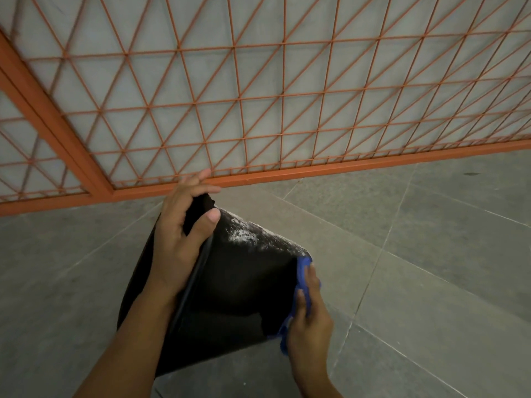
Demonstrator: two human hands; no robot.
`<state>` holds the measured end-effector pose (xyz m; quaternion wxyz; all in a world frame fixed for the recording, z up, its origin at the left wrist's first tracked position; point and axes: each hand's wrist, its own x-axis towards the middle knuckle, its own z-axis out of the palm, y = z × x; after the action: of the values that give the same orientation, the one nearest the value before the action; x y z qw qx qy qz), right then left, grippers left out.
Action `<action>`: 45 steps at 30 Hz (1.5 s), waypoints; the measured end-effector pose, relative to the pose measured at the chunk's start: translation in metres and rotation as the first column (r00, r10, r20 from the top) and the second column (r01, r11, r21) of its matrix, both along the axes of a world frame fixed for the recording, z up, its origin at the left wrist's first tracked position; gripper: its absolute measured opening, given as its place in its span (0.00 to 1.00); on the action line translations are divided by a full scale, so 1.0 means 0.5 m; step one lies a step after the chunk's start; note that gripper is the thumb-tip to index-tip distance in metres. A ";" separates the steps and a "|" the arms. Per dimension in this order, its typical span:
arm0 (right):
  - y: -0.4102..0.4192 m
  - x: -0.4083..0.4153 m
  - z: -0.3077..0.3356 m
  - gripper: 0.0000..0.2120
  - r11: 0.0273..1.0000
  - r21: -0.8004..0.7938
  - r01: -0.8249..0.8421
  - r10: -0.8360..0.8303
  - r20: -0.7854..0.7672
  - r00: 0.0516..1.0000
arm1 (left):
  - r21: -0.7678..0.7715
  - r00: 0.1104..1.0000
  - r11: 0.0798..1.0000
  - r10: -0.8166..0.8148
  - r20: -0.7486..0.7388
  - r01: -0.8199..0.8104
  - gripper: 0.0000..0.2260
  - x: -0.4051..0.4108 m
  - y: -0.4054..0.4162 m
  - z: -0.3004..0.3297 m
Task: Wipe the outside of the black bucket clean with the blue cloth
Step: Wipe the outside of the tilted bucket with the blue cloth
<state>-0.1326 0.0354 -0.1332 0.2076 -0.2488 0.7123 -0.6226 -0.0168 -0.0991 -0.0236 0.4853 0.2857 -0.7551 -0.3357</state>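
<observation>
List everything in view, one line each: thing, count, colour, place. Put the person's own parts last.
black bucket: one, black with a whitish residue patch on its upper side, tilted, held above the floor at centre.
blue cloth: one, blue, pressed against the bucket's right end.
metal grille: one, orange, across the top, pale sheet behind it.
floor: grey tiles, lower half.
left hand: one, grips the bucket's rim at top left.
right hand: one, holds the cloth to the bucket, lower right.
</observation>
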 end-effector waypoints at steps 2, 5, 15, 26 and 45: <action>-0.002 0.044 0.039 0.27 0.986 -0.085 -0.146 0.134 -0.129 0.982 | -0.019 0.996 0.998 0.063 0.057 -0.062 0.15 -0.011 -0.008 -0.001; -0.012 0.107 0.117 0.20 0.909 -0.247 -0.335 0.257 -0.301 0.918 | -0.006 0.989 0.991 0.135 0.061 -0.135 0.19 -0.018 -0.017 -0.006; -0.057 0.087 0.160 0.24 0.893 -0.198 -0.405 0.335 -0.310 0.890 | -0.046 0.983 0.982 0.183 0.003 -0.183 0.16 -0.017 -0.013 -0.009; -0.061 0.104 0.177 0.23 0.841 -0.088 -0.534 0.457 -0.410 0.789 | 0.045 0.982 0.981 0.191 -0.006 -0.191 0.19 -0.017 -0.034 -0.009; -0.031 0.093 0.157 0.28 0.861 -0.187 -0.474 0.356 -0.444 0.822 | -0.046 0.995 0.995 0.095 0.040 -0.093 0.14 -0.037 -0.022 0.011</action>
<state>-0.0864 0.0199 -0.0544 0.1532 -0.5469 0.5681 -0.5956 -0.0355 -0.1100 -0.0180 0.4906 0.3172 -0.7582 -0.2896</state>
